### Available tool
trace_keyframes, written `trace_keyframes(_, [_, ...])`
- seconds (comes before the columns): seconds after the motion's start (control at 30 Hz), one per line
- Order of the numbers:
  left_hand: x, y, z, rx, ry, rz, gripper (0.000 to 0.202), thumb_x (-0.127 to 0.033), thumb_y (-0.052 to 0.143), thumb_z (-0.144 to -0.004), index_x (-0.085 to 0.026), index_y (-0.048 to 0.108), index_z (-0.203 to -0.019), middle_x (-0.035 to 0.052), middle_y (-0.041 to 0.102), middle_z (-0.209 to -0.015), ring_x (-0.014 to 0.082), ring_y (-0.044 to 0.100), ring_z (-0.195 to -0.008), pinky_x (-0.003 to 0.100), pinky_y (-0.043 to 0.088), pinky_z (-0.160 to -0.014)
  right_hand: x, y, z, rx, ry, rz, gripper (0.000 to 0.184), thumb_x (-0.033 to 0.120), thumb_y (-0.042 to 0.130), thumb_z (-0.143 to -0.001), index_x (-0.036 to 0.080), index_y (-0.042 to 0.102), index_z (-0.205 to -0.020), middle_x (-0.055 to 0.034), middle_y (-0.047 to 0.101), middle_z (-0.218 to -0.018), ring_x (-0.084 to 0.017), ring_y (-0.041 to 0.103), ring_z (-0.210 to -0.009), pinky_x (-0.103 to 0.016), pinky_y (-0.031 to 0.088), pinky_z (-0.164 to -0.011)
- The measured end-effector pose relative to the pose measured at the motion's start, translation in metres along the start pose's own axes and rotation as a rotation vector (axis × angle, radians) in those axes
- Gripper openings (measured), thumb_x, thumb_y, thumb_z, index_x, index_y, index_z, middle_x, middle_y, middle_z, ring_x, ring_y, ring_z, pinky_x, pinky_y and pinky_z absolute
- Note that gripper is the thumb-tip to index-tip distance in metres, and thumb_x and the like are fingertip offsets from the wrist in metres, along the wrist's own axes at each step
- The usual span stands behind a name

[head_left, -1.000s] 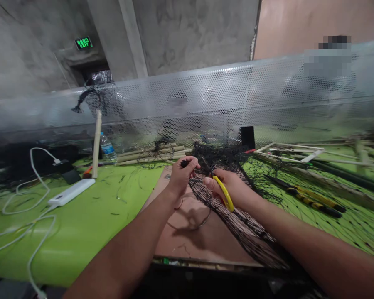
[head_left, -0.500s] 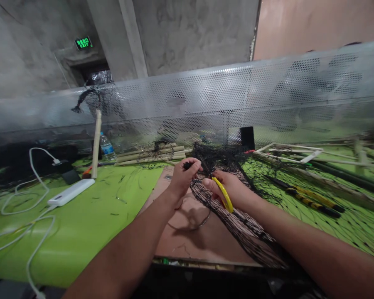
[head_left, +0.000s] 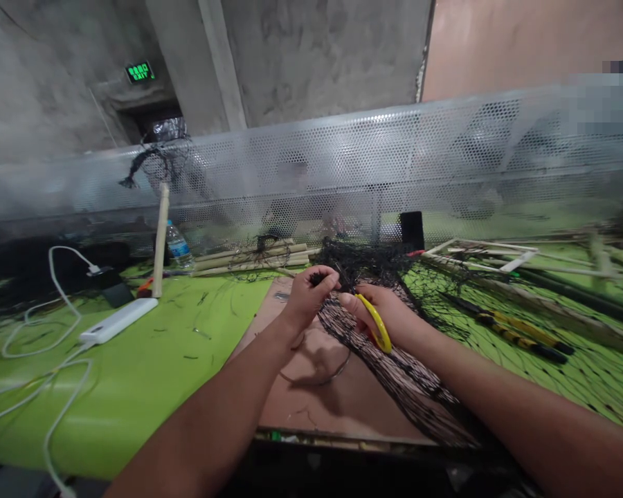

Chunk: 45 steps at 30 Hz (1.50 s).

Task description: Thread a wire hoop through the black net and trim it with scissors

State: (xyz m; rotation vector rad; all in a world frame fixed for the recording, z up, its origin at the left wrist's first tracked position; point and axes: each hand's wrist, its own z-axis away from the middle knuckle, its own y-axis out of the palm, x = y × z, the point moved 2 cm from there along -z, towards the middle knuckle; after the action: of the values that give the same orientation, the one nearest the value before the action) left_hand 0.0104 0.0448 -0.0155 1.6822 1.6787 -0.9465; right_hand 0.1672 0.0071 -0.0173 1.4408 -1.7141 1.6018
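My left hand (head_left: 311, 294) is closed in a pinch around a gathered bunch of black netting (head_left: 394, 384). The netting runs down over a brown board (head_left: 322, 408) toward the front edge. In my right hand (head_left: 376, 308) is a pair of scissors (head_left: 378, 325) with yellow handles, its blades pointing away and up beside the left fingertips. The blades are dark against the net, so I cannot tell whether they touch it. My two hands are close together above the board.
Pliers with yellow-black handles (head_left: 519, 335) lie on netting at right. Bamboo sticks (head_left: 254, 259), a water bottle (head_left: 179, 245) and an upright stick (head_left: 160, 242) stand toward the back. A white power bank (head_left: 119, 321) with cables lies left. A perforated metal screen (head_left: 332, 159) runs behind.
Both hands keep their grips and stay almost in place. The scissors' handles have shifted slightly, showing a bit of red beneath the yellow loop.
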Motion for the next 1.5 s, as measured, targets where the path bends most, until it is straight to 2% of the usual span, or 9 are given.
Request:
trace_keyframes(0.3, [0.006,0.0,-0.001,-0.013,-0.025,0.034,0.015,-0.031,0.063,-0.075,-0.016,0.063,-0.073,-0.0002,0.06,-0.063,0.009,0.049,-0.055,0.02,0.039,-0.054,0.015,-0.005,0.0,-0.074,0.045,0.08,0.048,0.062,0.057,-0.072,0.02,0.04,-0.056,0.0052,0.042,-0.04,-0.008,0.038,-0.034,-0.02,0.026,-0.035])
trace_keyframes(0.47, [0.009,0.0,-0.004,0.002,-0.055,0.119,0.02,-0.035,0.065,-0.075,-0.016,0.061,-0.08,-0.0013,0.057,-0.066,0.0071,0.045,-0.051,0.02,0.037,-0.05,0.014,-0.016,0.0,-0.211,-0.01,0.008,0.047,0.061,0.053,-0.078,0.02,0.041,-0.059,0.0051,0.042,-0.039,-0.008,0.038,-0.034,-0.021,0.026,-0.035])
trace_keyframes(0.63, [0.013,-0.001,-0.006,0.005,-0.092,0.231,0.041,-0.03,0.074,-0.067,-0.019,0.063,-0.105,-0.0026,0.054,-0.072,0.0075,0.048,-0.062,0.021,0.041,-0.062,0.023,-0.026,0.003,-0.373,-0.087,-0.099,0.047,0.061,0.046,-0.083,0.022,0.038,-0.058,0.0042,0.042,-0.039,-0.01,0.042,-0.035,-0.022,0.033,-0.037])
trace_keyframes(0.73, [0.015,-0.002,-0.005,-0.004,-0.102,0.192,0.037,-0.027,0.076,-0.064,-0.019,0.069,-0.099,-0.001,0.058,-0.076,0.009,0.051,-0.068,0.023,0.042,-0.07,0.028,-0.027,0.006,-0.421,-0.101,-0.116,0.046,0.058,0.044,-0.086,0.022,0.038,-0.058,0.0041,0.041,-0.038,-0.01,0.043,-0.035,-0.022,0.034,-0.038])
trace_keyframes(0.83, [0.018,-0.003,-0.004,-0.044,-0.094,0.142,0.029,-0.026,0.077,-0.063,-0.019,0.072,-0.09,0.0017,0.064,-0.083,0.0121,0.054,-0.076,0.026,0.042,-0.074,0.028,-0.025,0.007,-0.427,-0.114,-0.136,0.045,0.056,0.045,-0.087,0.021,0.039,-0.059,0.0041,0.042,-0.039,-0.009,0.043,-0.035,-0.022,0.034,-0.038])
trace_keyframes(1.0, [0.019,-0.007,-0.006,-0.012,-0.055,0.014,0.031,-0.024,0.074,-0.065,-0.021,0.071,-0.096,0.0021,0.064,-0.084,0.0139,0.055,-0.075,0.027,0.042,-0.072,0.024,-0.025,0.005,-0.426,-0.128,-0.159,0.042,0.054,0.046,-0.087,0.02,0.043,-0.062,0.0041,0.044,-0.041,-0.009,0.044,-0.037,-0.021,0.034,-0.039])
trace_keyframes(1.2, [0.009,-0.008,-0.007,-0.046,0.116,-0.132,0.016,-0.026,0.074,-0.064,-0.016,0.062,-0.064,0.0035,0.061,-0.083,0.0148,0.054,-0.078,0.026,0.041,-0.071,0.031,-0.025,0.007,-0.419,-0.124,-0.123,0.045,0.052,0.046,-0.087,0.022,0.035,-0.055,0.0035,0.042,-0.04,-0.01,0.042,-0.037,-0.022,0.034,-0.039])
trace_keyframes(1.33, [0.007,-0.003,-0.006,-0.05,0.041,0.028,0.026,-0.025,0.073,-0.065,-0.016,0.049,-0.06,0.0034,0.064,-0.083,0.0138,0.055,-0.077,0.025,0.042,-0.07,0.031,-0.025,0.007,-0.394,-0.12,-0.123,0.046,0.055,0.046,-0.086,0.022,0.035,-0.055,0.003,0.042,-0.04,-0.01,0.043,-0.038,-0.023,0.035,-0.04])
trace_keyframes(1.5, [0.009,-0.003,-0.006,-0.085,-0.008,0.022,0.019,-0.029,0.073,-0.066,-0.016,0.061,-0.074,-0.0005,0.058,-0.069,0.0096,0.049,-0.061,0.022,0.04,-0.06,0.024,-0.024,0.006,-0.349,-0.113,-0.129,0.045,0.057,0.047,-0.084,0.021,0.04,-0.058,0.0034,0.043,-0.043,-0.01,0.043,-0.038,-0.022,0.034,-0.04])
